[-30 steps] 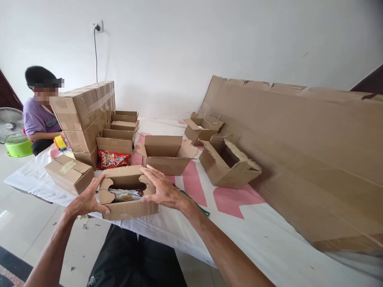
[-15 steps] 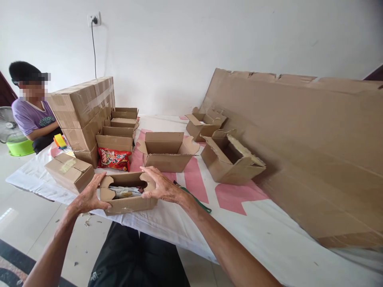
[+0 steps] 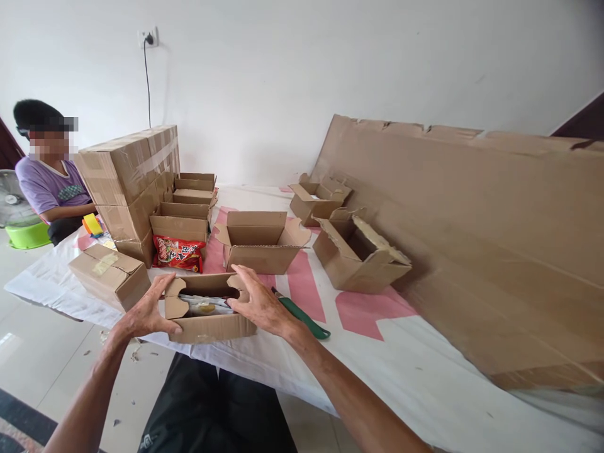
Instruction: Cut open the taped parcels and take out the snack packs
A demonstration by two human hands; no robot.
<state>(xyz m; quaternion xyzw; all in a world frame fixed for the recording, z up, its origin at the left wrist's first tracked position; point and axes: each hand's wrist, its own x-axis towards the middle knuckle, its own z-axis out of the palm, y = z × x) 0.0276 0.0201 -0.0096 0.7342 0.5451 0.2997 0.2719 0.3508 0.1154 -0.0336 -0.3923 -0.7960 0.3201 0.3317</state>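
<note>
In front of me, at the near edge of the table, is a small open cardboard box (image 3: 212, 328) with its end flaps folded inward. Pale plastic packets (image 3: 206, 306) show inside it. My left hand (image 3: 150, 308) grips the box's left end, thumb on the near side and fingers toward the far side. At the right end my right hand (image 3: 258, 301) holds on, its thumb over the opening and fingers along the far corner. Beyond the box lies a red printed food packet (image 3: 178, 253). A green-handled tool (image 3: 304, 316) lies beside my right forearm, its far end partly hidden.
A closed, taped box (image 3: 107, 272) sits left, before a stack of taped boxes (image 3: 116, 176). Open boxes (image 3: 257, 257) stand farther back and right (image 3: 358, 255). A large cardboard sheet (image 3: 472, 239) leans at right. A yellow-orange tape dispenser (image 3: 92, 224) and a seated person (image 3: 54, 189) are left.
Both hands have shifted slightly right together with the box, keeping hold of its ends. More of the green handle shows beside my right forearm. The view has moved a little.
</note>
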